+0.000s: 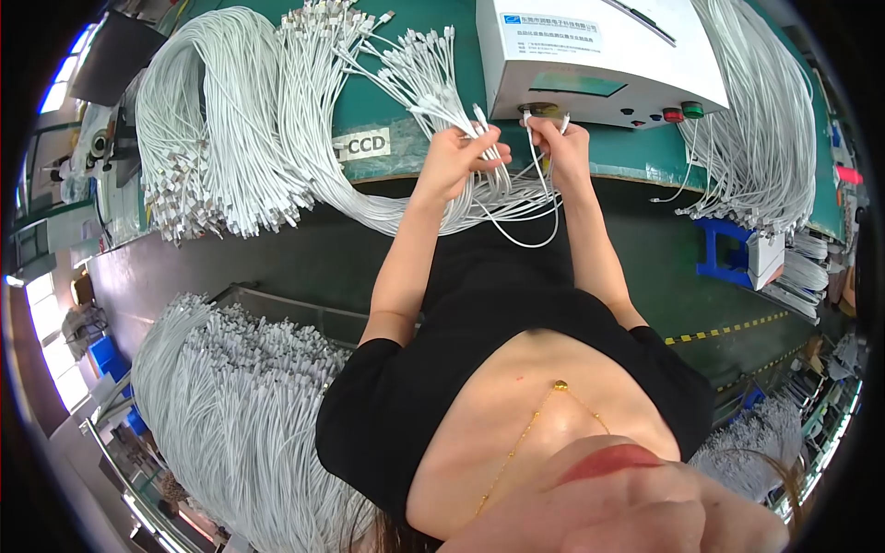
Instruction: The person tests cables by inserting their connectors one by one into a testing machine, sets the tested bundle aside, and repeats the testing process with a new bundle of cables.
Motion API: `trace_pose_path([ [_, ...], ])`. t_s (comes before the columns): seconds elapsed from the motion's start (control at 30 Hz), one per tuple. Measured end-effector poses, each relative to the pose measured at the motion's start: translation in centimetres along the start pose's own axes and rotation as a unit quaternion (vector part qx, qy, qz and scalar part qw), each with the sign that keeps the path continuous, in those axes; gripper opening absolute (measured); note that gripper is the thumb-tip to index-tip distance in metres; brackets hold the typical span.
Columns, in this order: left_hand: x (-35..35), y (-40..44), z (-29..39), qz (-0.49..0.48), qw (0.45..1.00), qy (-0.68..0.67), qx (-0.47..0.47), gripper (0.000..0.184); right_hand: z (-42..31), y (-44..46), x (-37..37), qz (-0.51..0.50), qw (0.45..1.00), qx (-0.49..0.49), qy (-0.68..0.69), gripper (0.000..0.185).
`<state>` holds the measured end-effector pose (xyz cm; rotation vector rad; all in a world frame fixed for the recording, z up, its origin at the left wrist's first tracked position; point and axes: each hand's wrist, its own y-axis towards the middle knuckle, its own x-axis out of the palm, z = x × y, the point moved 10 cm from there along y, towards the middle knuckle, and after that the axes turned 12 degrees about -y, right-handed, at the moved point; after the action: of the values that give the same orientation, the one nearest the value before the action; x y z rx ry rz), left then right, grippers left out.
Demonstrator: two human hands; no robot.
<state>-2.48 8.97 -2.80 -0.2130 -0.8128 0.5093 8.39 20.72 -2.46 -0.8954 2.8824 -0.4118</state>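
Observation:
White cables with plugs (431, 78) fan out over the green bench, and my left hand (461, 158) is closed round several of them near their plug ends. To its right, my right hand (560, 147) pinches a white cable at its connectors, just at the front of the white tester box (608, 55). One plug (527, 117) is at the socket on the box's front; whether it is fully inserted I cannot tell. The slack of a cable (530, 245) hangs in a loop below both hands.
Thick bundles of white cables (217, 111) lie on the bench at left, and another bundle (761, 120) hangs at right. A large cable heap (244, 415) stands at lower left. A blue stool (722, 251) is under the bench at right. A CCD label (366, 144) marks the bench edge.

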Motion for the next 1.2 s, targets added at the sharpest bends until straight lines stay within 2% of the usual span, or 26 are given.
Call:
trace_pose_path([
  [0.2,-0.2,-0.4,2.5,0.011,0.996,-0.064,0.055,0.022,-0.6,0.3,0.3,0.033,0.999,0.003,0.013,0.021],
  [0.27,-0.5,-0.1,2.6,-0.01,0.996,-0.051,0.073,0.021,-0.6,0.2,0.1,0.034,0.999,0.024,0.018,0.02],
  [0.43,-0.1,-0.4,2.8,0.015,0.998,0.013,0.067,0.016,-0.1,0.6,0.2,0.028,0.999,0.024,0.014,0.019],
  [0.5,-0.2,-0.2,2.4,0.007,0.997,0.029,0.069,0.017,-0.9,0.8,0.8,0.016,1.0,-0.024,-0.007,0.019],
  [0.53,0.0,0.0,2.2,-0.001,0.997,0.046,0.07,0.017,-2.0,0.2,1.6,-0.015,0.994,-0.081,-0.069,0.022],
  [0.6,0.3,0.1,1.8,-0.007,0.997,0.047,0.061,0.017,-2.7,-0.4,1.8,-0.037,0.986,-0.105,-0.122,0.023],
  [0.7,0.9,0.2,1.7,-0.007,0.997,0.054,0.052,0.016,-2.3,-1.8,3.0,-0.109,0.987,-0.078,-0.09,0.024],
  [0.87,0.0,0.2,2.0,0.028,0.992,0.096,0.072,0.017,-2.5,-2.2,2.4,-0.12,0.987,-0.051,-0.09,0.022],
  [0.93,0.6,-0.3,2.6,0.024,0.994,0.089,0.061,0.022,-1.3,-2.0,2.2,-0.149,0.982,0.014,-0.113,0.023],
  [1.0,1.4,-0.8,2.1,-0.002,0.999,0.028,-0.024,0.025,-1.5,-1.2,2.4,-0.144,0.987,-0.02,-0.068,0.024],
  [1.1,1.4,-0.4,2.6,0.013,1.0,0.025,-0.002,0.028,-0.4,-0.7,1.7,-0.122,0.991,0.048,-0.022,0.024],
  [1.2,1.3,-0.1,3.0,0.014,1.0,-0.01,0.013,0.029,0.2,-0.3,1.4,-0.067,0.997,0.026,0.003,0.024],
])
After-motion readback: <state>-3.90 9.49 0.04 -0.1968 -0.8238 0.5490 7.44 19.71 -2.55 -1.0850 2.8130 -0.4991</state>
